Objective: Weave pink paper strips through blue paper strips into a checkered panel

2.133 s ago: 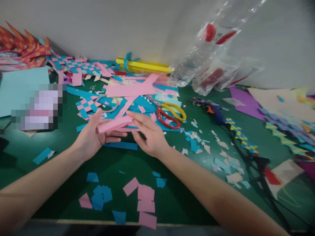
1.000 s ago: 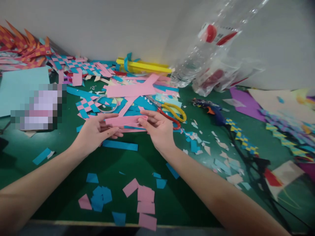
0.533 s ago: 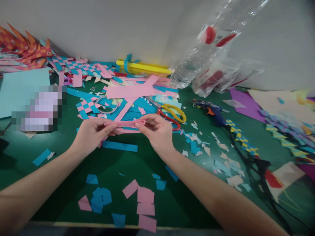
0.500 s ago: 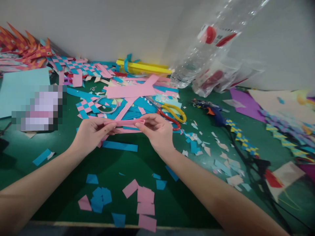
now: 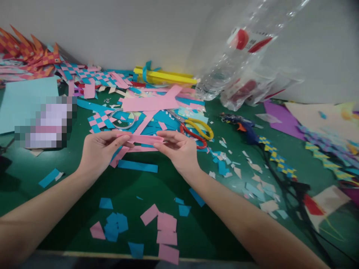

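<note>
A pink paper strip is stretched level between my hands, folded over at its right end. My left hand pinches the left end between thumb and fingers. At the folded end, my right hand has the strip between its thumb below and its forefinger above. Just under the strip, a blue paper strip lies on the green table. Beyond my hands are scissors with one yellow and one red handle, a roll of clear tape and a wide pink paper piece.
Pink scraps and blue scraps lie near the front edge. A blurred-out phone-like object is at left. Plastic bottles stand at the back. Woven orange paper pieces are piled back left; a dark cable runs at right.
My left hand has slid slightly left along the strip. The right thumb has shifted down and left, and the strip now slopes slightly down to the right.
</note>
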`<act>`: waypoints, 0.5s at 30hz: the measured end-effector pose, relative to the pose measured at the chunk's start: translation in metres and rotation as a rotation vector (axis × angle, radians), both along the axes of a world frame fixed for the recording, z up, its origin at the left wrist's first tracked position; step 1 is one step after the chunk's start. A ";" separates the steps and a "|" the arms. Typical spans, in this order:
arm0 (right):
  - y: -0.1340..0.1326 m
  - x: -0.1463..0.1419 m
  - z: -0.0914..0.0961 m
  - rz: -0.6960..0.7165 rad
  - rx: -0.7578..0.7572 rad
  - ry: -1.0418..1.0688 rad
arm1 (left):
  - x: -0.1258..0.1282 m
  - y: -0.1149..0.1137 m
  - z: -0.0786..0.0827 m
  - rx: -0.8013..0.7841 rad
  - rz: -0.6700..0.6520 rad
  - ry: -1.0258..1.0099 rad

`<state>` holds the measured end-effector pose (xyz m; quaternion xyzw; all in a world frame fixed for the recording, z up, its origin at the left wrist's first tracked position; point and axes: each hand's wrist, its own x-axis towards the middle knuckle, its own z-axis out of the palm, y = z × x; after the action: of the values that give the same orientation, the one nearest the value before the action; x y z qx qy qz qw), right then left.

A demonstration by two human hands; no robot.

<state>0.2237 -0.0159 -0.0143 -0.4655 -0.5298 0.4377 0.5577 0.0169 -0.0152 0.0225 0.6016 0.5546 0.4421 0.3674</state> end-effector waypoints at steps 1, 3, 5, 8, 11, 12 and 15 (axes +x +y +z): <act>0.000 0.000 0.001 0.012 -0.011 0.011 | 0.000 -0.001 0.000 0.011 0.000 0.013; -0.001 0.000 0.001 0.044 -0.032 0.044 | 0.000 -0.002 0.001 0.024 -0.010 0.033; -0.001 0.000 0.000 0.070 -0.034 0.082 | 0.000 -0.003 0.002 0.030 -0.011 0.037; -0.001 -0.001 0.000 0.066 -0.035 0.118 | 0.001 -0.003 0.002 0.033 -0.002 0.044; -0.002 -0.001 0.001 0.012 -0.049 0.090 | 0.001 -0.003 0.001 0.036 -0.012 0.067; -0.003 -0.001 0.002 -0.013 -0.043 0.072 | 0.000 -0.002 0.001 0.038 -0.022 0.075; -0.004 -0.002 0.003 -0.060 -0.020 0.035 | -0.001 -0.002 0.000 0.026 -0.048 0.080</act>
<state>0.2217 -0.0202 -0.0109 -0.4789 -0.5013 0.4344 0.5750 0.0163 -0.0170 0.0222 0.6365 0.5485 0.4161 0.3476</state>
